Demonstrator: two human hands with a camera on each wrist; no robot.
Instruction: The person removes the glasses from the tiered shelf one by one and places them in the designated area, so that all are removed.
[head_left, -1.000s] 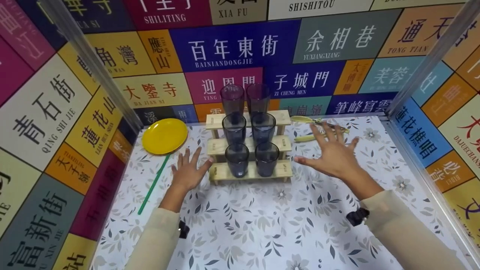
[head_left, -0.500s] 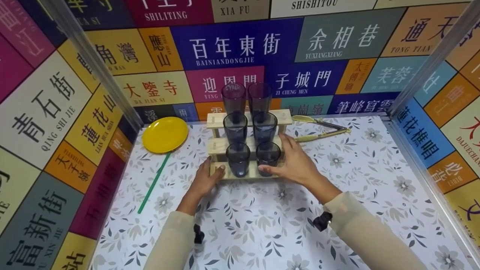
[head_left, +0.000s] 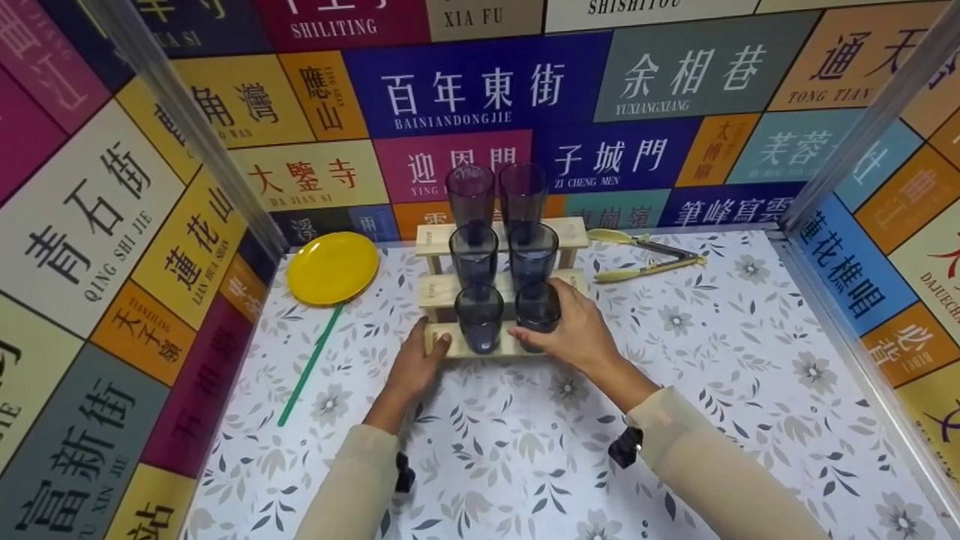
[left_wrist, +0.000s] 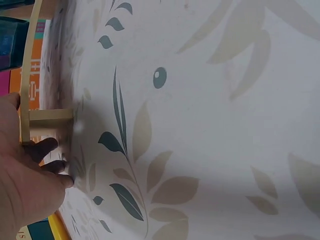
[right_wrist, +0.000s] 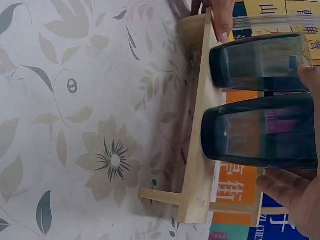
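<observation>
A three-step wooden stand (head_left: pixel 450 294) bears several dark tinted drinking glasses, two upright on each step. At the left end of its lowest step, my left hand (head_left: pixel 417 358) holds the board, thumb on top and fingers (left_wrist: pixel 45 150) underneath. My right hand (head_left: pixel 581 334) grips the front right glass (head_left: pixel 537 306) near its upper part, with the thumb on one side and the fingers on the other. Beside it, the front left glass (head_left: pixel 478 319) stands on the same step, untouched. In the right wrist view both front glasses rest with their bases on the board (right_wrist: pixel 197 185).
A yellow plate (head_left: pixel 332 268) lies at the back left, with a green straw-like stick (head_left: pixel 309 367) in front of it. Right of the stand are tongs (head_left: pixel 652 259) with yellowish ends. Printed wall panels (head_left: pixel 480 82) enclose the flower-patterned table (head_left: pixel 525 450) at back and sides.
Both hands came inward from spread, open poses beside the stand. The left hand took hold of the lowest step's end; the right closed round the front right glass.
</observation>
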